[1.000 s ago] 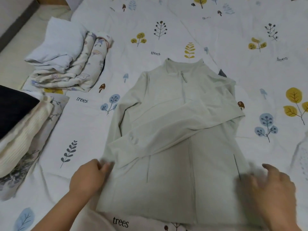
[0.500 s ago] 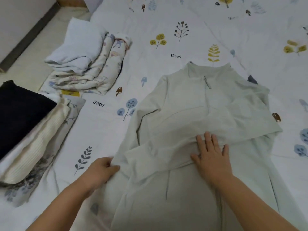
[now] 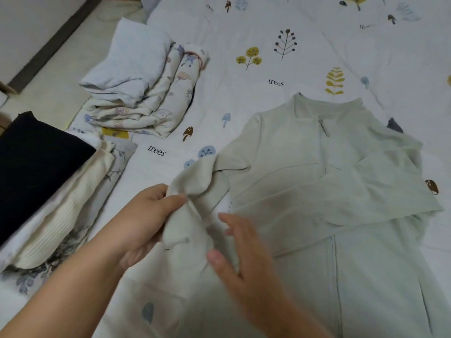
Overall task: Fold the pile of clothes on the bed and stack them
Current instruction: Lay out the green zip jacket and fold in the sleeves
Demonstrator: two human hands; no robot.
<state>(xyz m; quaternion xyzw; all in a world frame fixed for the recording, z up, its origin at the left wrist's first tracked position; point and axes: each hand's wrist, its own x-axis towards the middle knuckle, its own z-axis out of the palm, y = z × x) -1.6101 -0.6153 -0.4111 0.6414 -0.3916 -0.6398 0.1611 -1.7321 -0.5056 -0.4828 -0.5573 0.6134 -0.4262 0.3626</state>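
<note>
While the left hand curls thumb and fingers round a lifted sleeve of the pale green jacket, the right hand hovers beside it, fingers loosely spread. Folded stacks lie left on the patterned bedsheet.

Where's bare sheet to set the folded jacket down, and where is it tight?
Widest bare sheet lies beyond the jacket collar, right of the floral folded pile. A narrower strip runs between jacket, floral pile and the dark-topped stack. Tight: left edge, both piles; near centre, where left hand grips the sleeve and right hand hovers.
</note>
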